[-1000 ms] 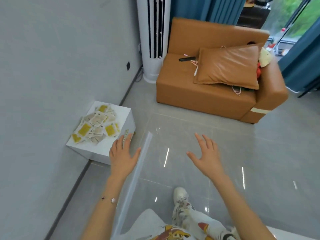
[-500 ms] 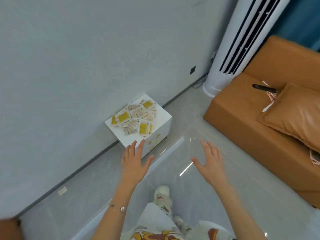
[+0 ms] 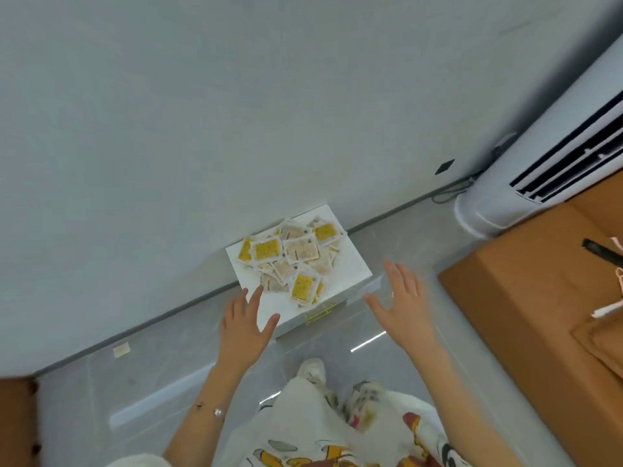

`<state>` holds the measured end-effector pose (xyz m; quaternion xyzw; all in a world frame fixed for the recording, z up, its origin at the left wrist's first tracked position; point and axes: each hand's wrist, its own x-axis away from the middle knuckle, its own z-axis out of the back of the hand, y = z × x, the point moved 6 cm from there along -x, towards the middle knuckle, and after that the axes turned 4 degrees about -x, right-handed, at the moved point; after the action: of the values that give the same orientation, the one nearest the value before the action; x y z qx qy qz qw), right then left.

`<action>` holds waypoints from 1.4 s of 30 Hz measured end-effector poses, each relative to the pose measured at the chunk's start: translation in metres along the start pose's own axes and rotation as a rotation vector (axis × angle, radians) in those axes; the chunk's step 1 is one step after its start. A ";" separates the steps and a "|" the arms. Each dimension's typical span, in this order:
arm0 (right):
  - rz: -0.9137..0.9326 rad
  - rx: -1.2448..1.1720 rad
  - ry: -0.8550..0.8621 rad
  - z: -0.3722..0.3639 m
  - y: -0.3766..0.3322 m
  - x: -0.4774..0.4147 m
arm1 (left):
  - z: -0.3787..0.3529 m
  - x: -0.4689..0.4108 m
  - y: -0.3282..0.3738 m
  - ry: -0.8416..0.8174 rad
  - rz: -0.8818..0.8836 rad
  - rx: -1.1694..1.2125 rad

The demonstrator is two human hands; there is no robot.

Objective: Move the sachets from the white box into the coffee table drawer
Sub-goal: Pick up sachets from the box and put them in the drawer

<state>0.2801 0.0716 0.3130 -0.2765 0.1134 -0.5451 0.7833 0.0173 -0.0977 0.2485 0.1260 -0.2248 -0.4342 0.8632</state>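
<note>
Both hands [image 3: 241, 328] [image 3: 403, 310] have neared the white box [image 3: 350, 264], fingers [image 3: 254, 299] splayed.

**A:** Is any writing showing clearly enough to read?

**B:** No, nothing is coming through. The small square yellow and beige paper sachets [image 3: 298, 252], heaped on the white rectangular box [image 3: 352, 269], are carrying dark marks and dots. All of it is blurring into specks.

**A:** And the clothing?

**B:** The white fabric garment with red and yellow cartoon shapes [image 3: 310, 419] is showing pictures only, with no letters I can make out. The pale little sticker [image 3: 121, 349] on the floor by the wall is looking blank.
</note>
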 end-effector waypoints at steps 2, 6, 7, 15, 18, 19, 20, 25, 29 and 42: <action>0.021 -0.003 -0.025 -0.006 0.000 -0.027 | -0.006 -0.013 0.003 -0.037 0.024 -0.035; 0.073 0.027 -0.119 -0.033 0.001 -0.087 | -0.016 -0.042 0.004 -0.044 0.060 -0.020; 0.067 0.027 -0.153 -0.043 0.005 -0.102 | -0.023 -0.046 0.002 -0.056 0.070 -0.007; 0.032 -0.020 -0.442 -0.168 0.050 -0.245 | -0.119 -0.130 -0.040 -0.016 0.311 0.123; 0.040 0.023 -0.496 -0.212 0.065 -0.294 | -0.151 -0.168 -0.053 0.020 0.395 0.194; 0.042 0.036 -0.512 -0.227 0.070 -0.309 | -0.159 -0.181 -0.057 0.043 0.424 0.228; 0.036 0.052 -0.526 -0.242 0.076 -0.323 | -0.167 -0.195 -0.062 0.064 0.444 0.258; -0.048 0.181 -0.634 -0.311 0.118 -0.379 | -0.201 -0.255 -0.097 0.119 0.519 0.386; -0.119 0.234 -0.635 -0.343 0.147 -0.404 | -0.210 -0.295 -0.123 0.152 0.618 0.478; -0.404 -0.054 -0.452 -0.345 0.164 -0.397 | -0.208 -0.333 -0.164 0.149 0.818 0.430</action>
<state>0.0938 0.3698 -0.1106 -0.4283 -0.1065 -0.6113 0.6569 -0.1669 0.0784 -0.0922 0.2337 -0.2784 0.0085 0.9316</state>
